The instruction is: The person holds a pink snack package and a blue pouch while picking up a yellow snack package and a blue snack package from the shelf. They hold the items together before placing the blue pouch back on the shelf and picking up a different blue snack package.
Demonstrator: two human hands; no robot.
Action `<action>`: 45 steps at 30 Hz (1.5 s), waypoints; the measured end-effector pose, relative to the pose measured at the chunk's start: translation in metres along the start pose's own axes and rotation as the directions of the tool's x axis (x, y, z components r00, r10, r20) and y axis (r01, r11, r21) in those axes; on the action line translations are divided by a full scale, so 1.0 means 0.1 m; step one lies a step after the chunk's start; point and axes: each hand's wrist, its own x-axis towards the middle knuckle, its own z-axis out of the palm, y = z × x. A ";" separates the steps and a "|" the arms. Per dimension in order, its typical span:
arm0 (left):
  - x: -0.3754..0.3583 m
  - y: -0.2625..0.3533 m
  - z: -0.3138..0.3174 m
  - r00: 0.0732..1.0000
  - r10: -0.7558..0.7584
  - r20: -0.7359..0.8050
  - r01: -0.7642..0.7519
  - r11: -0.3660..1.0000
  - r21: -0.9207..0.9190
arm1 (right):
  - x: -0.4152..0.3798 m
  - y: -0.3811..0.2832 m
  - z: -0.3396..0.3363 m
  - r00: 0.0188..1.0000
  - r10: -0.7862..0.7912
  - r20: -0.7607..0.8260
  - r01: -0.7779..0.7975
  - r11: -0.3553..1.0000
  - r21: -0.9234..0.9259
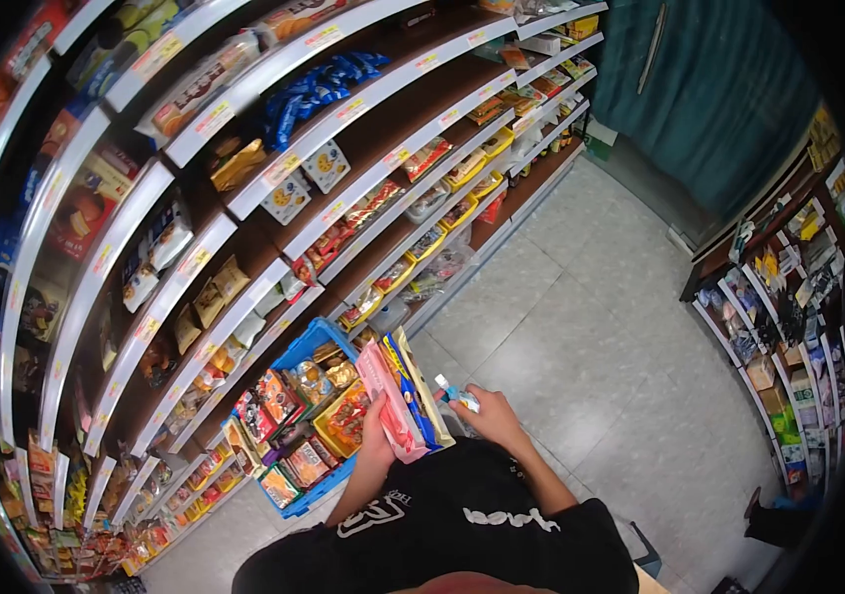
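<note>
My left hand [375, 433] is closed round the side of a pink package [389, 396], which lies against a blue and yellow package [415, 388] in front of my body. To the right, my right hand [487, 411] grips a small light-blue and white item [459, 396] with a white cap; its label is too small to read. Left of the packages is a blue crate [296, 508] filled with several packs of snacks, its near edge beside my left forearm.
Long snack shelves [319, 99] with white price rails curve along the left and top. Tiled floor [551, 327] lies ahead and right. Another stocked shelf [779, 366] stands at the right, a teal curtain [690, 99] behind. A dark shape [779, 520] is at the lower right.
</note>
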 end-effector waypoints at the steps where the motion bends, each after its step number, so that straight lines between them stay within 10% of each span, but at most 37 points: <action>1: 0.04 -0.02 0.11 1.000 -0.009 -0.001 0.009 0.999 0.036 | 0.01 0.06 -0.04 1.000 0.008 0.004 -0.008 1.000 0.000; 18: 1.85 0.56 0.87 0.984 -0.167 -0.066 0.172 0.982 0.076 | 1.73 -0.04 -0.74 0.993 0.024 -0.118 -0.023 1.000 0.012; 25: 2.54 1.08 0.93 0.984 -0.090 0.154 0.099 0.994 -0.053 | 2.63 -0.24 -0.89 0.987 0.079 -0.142 -0.056 0.986 0.157; 29: 2.47 1.34 0.81 0.998 0.029 0.061 -0.026 0.998 -0.053 | 3.01 -0.23 -0.78 0.993 0.109 0.045 -0.117 0.864 0.489; 45: 2.05 1.25 0.17 0.864 0.331 -0.379 -0.444 0.856 -0.265 | 4.14 -0.75 -0.39 0.876 0.081 0.475 -0.349 0.785 0.511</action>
